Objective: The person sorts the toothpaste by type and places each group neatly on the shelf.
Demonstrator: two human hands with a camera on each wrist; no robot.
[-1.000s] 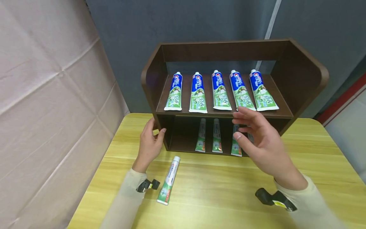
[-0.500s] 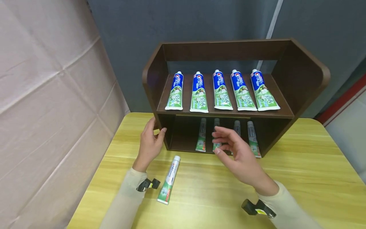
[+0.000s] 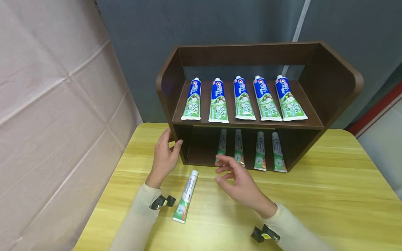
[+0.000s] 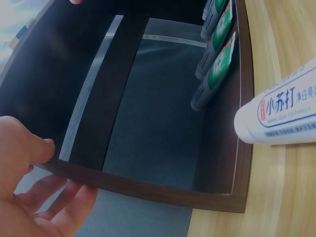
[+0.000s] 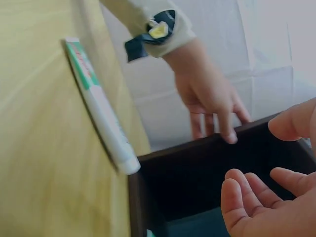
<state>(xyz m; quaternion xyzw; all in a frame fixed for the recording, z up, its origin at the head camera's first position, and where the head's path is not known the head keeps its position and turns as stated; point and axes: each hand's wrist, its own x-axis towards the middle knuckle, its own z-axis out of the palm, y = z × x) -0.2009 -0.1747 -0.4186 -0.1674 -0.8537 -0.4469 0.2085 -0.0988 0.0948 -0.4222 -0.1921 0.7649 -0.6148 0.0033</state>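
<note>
My left hand (image 3: 164, 158) grips the left side panel of a dark brown two-tier shelf (image 3: 334, 80), thumb inside and fingers outside. My right hand (image 3: 240, 183) hovers over the table before the lower tier, fingers loosely bent, holding nothing. Between the hands, a white and green toothpaste tube (image 3: 186, 197) lies on the table, its cap toward the shelf. Several matching tubes (image 3: 260, 151) lie in the lower tier; my right fingers partly cover the leftmost ones in the head view. The right wrist view shows the loose tube (image 5: 101, 106) and my left hand (image 5: 207, 94) at the panel.
On the upper tier lie several blue and green toothpaste tubes (image 3: 244, 99) in a row, caps to the back. The yellow wooden table (image 3: 345, 188) extends right of the shelf. A pale cloth wall (image 3: 62, 104) stands at left, a grey curtain (image 3: 232, 21) behind.
My right hand has moved left and toward me, from before the right end of the shelf to near the loose tube, uncovering the right-hand lower tubes. The left hand has stayed put.
</note>
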